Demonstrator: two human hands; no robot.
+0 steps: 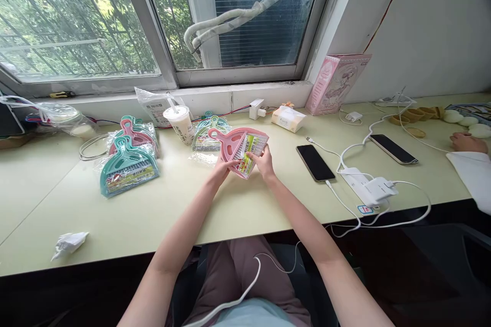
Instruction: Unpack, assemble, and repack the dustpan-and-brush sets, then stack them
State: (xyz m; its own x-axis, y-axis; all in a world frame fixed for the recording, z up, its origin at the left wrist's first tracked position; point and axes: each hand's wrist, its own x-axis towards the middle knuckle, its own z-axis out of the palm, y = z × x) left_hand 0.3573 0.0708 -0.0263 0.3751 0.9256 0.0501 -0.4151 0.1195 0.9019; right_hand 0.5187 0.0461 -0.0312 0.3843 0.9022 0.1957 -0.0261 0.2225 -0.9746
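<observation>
Between my hands, over the middle of the table, is a pink mini dustpan and brush set (233, 144) with a yellow-green printed label on its bristles. My left hand (224, 168) grips its lower left side, and my right hand (264, 161) grips its right side, thumb on the label. Just behind lies a green dustpan set (210, 133) in clear plastic. To the left, a teal dustpan set (128, 166) in a clear bag rests in front of a pink dustpan set (135, 135), also bagged.
A lidded drink cup (180, 123) with a straw stands behind. Right of my hands are a tissue pack (288, 117), a phone (315, 162) and a power strip (360, 186) with loose cables. Crumpled tissue (69, 243) lies front left. Another person's hand (468, 143) rests at far right.
</observation>
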